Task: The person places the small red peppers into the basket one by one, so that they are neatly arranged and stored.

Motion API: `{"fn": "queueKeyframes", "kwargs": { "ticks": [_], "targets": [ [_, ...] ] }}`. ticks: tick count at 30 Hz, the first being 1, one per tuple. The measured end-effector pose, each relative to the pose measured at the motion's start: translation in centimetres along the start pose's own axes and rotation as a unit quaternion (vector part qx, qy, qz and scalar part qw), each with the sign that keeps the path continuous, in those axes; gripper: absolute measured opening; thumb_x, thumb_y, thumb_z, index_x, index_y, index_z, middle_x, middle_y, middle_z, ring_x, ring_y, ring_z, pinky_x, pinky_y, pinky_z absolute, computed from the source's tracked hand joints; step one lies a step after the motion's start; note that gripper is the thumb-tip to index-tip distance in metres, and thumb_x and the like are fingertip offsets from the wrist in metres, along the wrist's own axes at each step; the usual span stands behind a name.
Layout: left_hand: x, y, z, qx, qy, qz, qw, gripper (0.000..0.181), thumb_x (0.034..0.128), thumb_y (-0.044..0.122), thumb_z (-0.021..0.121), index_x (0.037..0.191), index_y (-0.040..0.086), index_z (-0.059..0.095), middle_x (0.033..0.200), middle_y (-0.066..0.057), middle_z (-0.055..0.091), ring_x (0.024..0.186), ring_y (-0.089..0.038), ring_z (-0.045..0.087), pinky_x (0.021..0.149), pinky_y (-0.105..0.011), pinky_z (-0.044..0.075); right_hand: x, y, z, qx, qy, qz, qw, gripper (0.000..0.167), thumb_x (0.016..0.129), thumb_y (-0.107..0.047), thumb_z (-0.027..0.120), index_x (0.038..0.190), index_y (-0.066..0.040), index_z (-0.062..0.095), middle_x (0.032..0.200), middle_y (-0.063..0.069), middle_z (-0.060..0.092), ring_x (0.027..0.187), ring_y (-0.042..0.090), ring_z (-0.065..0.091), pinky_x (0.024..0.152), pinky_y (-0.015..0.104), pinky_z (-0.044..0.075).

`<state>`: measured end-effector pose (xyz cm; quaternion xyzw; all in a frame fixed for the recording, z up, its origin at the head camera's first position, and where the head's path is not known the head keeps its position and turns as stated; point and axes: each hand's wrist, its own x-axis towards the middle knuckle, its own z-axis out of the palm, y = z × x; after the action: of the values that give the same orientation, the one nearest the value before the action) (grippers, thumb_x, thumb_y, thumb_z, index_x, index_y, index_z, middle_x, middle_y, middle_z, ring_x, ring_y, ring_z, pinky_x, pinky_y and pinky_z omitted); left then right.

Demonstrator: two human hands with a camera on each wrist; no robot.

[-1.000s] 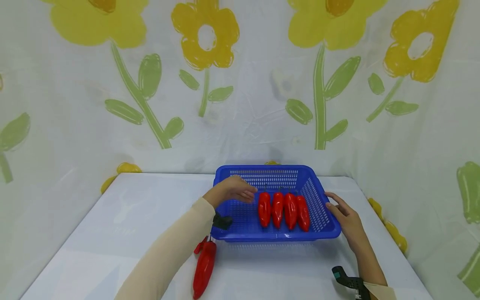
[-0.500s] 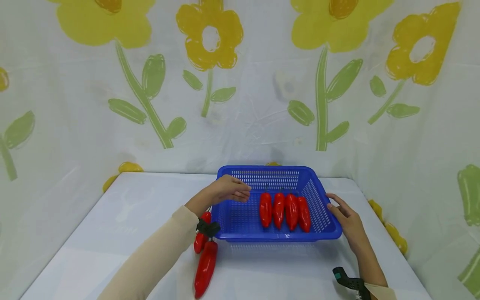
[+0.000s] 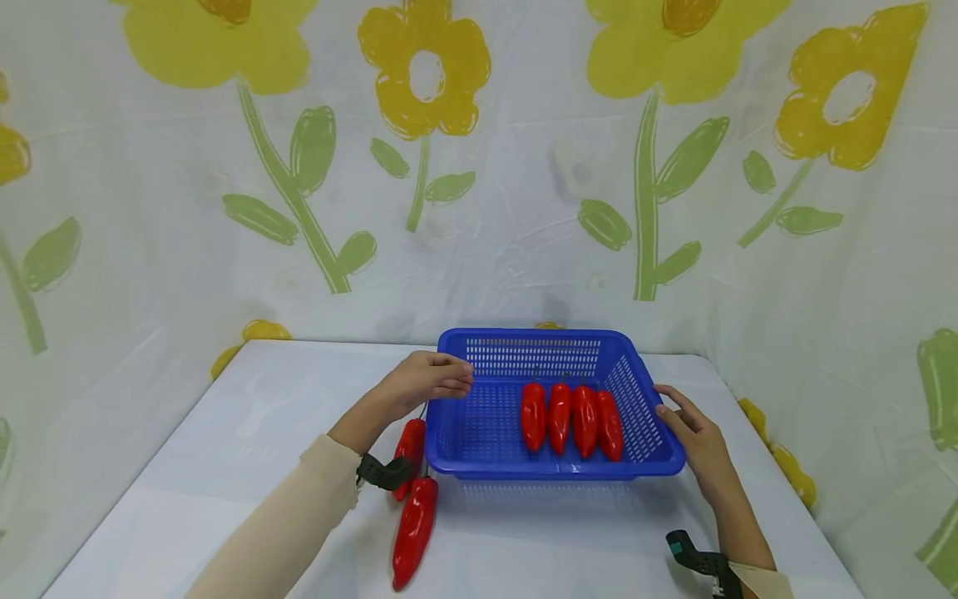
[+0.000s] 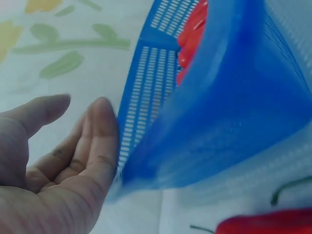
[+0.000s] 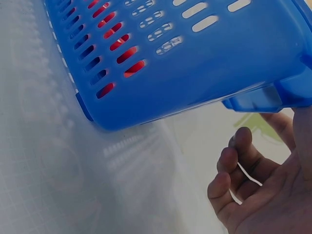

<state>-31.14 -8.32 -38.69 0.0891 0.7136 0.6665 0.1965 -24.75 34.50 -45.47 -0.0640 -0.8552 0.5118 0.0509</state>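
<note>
A blue plastic basket (image 3: 554,471) stands on the white table with several red peppers (image 3: 560,418) lined up inside, toward its right side. My left hand (image 3: 430,378) is over the basket's left rim, thumb and fingers relaxed and holding nothing; in the left wrist view a gap separates the thumb from the fingers. With thumb and index finger, my right hand (image 3: 696,437) holds the basket's right rim; in the right wrist view its other fingers (image 5: 222,190) hang loosely below. Two more red peppers lie left of the basket: a front one (image 3: 415,532) and one behind it (image 3: 410,449), partly hidden by the wrist strap.
The white table (image 3: 224,466) extends to the left and in front of the basket. Behind it hangs a pale cloth (image 3: 509,208) printed with yellow flowers. Black camera mounts sit on the left wrist (image 3: 383,472) and right wrist (image 3: 699,563).
My left hand has moved left from above the basket's inside to its left rim, uncovering the rear pepper on the table. The right hand stays at the right rim.
</note>
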Motion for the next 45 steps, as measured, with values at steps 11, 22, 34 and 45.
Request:
{"fn": "queueKeyframes", "kwargs": {
  "ticks": [11, 22, 34, 45],
  "targets": [
    [-2.4, -2.0, -2.8, 0.010, 0.087, 0.011, 0.9961, 0.039, 0.0979, 0.023, 0.067, 0.124, -0.006, 0.063, 0.111, -0.019, 0.069, 0.103, -0.028, 0.069, 0.097, -0.040, 0.053, 0.1, 0.0, -0.2, 0.007, -0.008, 0.013, 0.9999, 0.064, 0.099, -0.056, 0.052, 0.154, -0.025, 0.040, 0.118, 0.018, 0.059, 0.089, 0.017, 0.061, 0.073, 0.022, 0.055],
    [-4.8, -5.9, -4.5, 0.013, 0.141, -0.019, 0.9898, 0.044, 0.0975, 0.026, 0.067, 0.128, -0.006, 0.060, 0.121, -0.023, 0.065, 0.113, -0.037, 0.064, 0.101, -0.048, 0.049, -0.1, -0.1, 0.0, -0.005, -0.013, 0.021, 0.9997, 0.066, 0.098, -0.061, 0.048, 0.155, -0.029, 0.038, 0.129, 0.021, 0.056, 0.101, 0.025, 0.061, 0.077, 0.021, 0.053],
    [-6.2, -9.2, -5.4, 0.064, 0.174, -0.058, 0.9810, 0.041, 0.0969, 0.024, 0.068, 0.125, -0.004, 0.062, 0.118, -0.017, 0.068, 0.106, -0.028, 0.067, 0.094, -0.041, 0.055, -0.1, -0.2, 0.0, -0.006, -0.012, 0.021, 0.9997, 0.066, 0.098, -0.061, 0.048, 0.155, -0.029, 0.037, 0.133, 0.023, 0.055, 0.103, 0.027, 0.062, 0.077, 0.021, 0.054],
    [-7.2, -10.0, -5.0, 0.126, 0.183, -0.092, 0.9707, 0.038, 0.0947, 0.021, 0.069, 0.117, -0.010, 0.066, 0.104, -0.018, 0.072, 0.091, -0.029, 0.073, 0.086, -0.042, 0.058, 0.0, -0.2, 0.1, -0.004, -0.008, 0.019, 0.9998, 0.067, 0.098, -0.060, 0.049, 0.155, -0.028, 0.038, 0.127, 0.022, 0.057, 0.094, 0.018, 0.064, 0.075, 0.020, 0.055]
  ]
}}
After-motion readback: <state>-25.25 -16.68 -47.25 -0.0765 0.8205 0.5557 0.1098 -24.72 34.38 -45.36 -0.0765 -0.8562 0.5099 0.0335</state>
